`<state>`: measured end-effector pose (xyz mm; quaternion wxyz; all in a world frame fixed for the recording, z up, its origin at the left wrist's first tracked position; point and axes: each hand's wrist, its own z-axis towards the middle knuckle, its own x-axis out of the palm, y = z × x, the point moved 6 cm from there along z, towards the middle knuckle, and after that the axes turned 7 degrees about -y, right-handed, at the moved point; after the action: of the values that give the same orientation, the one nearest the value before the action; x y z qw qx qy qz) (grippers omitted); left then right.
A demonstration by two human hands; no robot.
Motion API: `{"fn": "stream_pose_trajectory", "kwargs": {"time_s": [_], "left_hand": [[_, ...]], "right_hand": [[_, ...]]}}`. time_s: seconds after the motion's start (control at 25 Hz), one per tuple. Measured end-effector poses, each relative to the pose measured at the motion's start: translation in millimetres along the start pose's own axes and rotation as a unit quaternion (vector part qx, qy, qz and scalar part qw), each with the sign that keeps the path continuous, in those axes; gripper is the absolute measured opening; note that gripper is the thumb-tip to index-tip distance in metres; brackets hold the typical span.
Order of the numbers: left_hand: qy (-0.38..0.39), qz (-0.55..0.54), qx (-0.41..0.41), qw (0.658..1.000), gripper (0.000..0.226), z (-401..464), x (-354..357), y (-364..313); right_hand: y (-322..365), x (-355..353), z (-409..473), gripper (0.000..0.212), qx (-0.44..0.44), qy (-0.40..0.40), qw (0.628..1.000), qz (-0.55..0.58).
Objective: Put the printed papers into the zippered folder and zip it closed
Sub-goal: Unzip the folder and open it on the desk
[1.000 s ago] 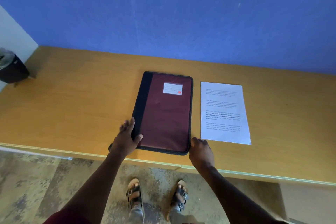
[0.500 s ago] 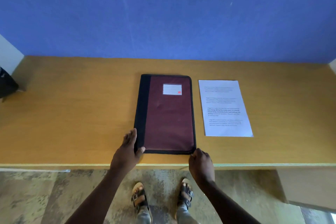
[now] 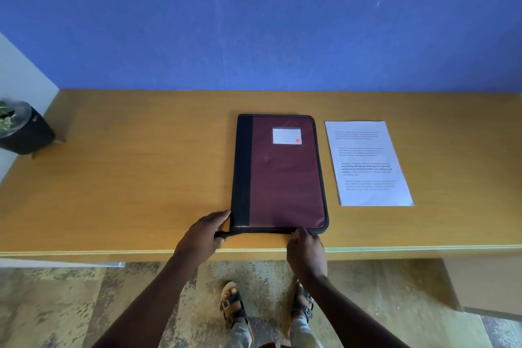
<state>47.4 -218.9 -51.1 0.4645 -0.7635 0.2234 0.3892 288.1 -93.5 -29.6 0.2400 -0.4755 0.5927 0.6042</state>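
A maroon zippered folder (image 3: 285, 178) with a black spine and a white label lies shut on the wooden desk (image 3: 127, 178). My left hand (image 3: 202, 237) is at its near left corner and pinches a black strip (image 3: 226, 234) that sticks out from the near edge. My right hand (image 3: 305, 251) is at the near edge, a little left of the near right corner, fingertips curled onto the zipper there. The zipper pull itself is hidden by the fingers. The printed papers (image 3: 365, 164) lie flat on the desk, right of the folder and apart from it.
A dark pot with a plant (image 3: 22, 130) stands at the desk's far left corner. A blue wall (image 3: 254, 22) runs along the back of the desk. The desk's front edge (image 3: 113, 252) lies just under my wrists, with patterned floor and my sandalled feet below.
My left hand slid off the spine corner and took hold of the black strip. My right hand moved left along the near edge from the right corner. Folder and papers stayed put.
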Motion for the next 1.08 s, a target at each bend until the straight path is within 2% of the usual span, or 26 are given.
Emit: {"fn": "stream_pose_trajectory", "kwargs": {"time_s": [0.32, 0.8, 0.96, 1.08], "left_hand": [[0.028, -0.026, 0.02, 0.999, 0.074, 7.8, -8.2, 3.3], [0.037, -0.017, 0.048, 0.998, 0.082, 7.2, -2.5, 8.1], [0.033, -0.014, 0.058, 0.998, 0.082, 7.0, -2.7, 6.9], [0.03, -0.008, 0.075, 0.997, 0.082, 6.2, -2.2, 4.5]], "right_hand": [[27.0, 19.2, -11.4, 0.008, -0.029, -0.02, 0.999, -0.007], [97.4, 66.5, -29.8, 0.016, -0.127, 0.021, 0.992, 0.009], [120.0, 85.8, -39.4, 0.015, -0.15, 0.093, 0.984, 0.01], [128.7, 92.7, -44.4, 0.015, -0.166, 0.111, 0.98, 0.001]]}}
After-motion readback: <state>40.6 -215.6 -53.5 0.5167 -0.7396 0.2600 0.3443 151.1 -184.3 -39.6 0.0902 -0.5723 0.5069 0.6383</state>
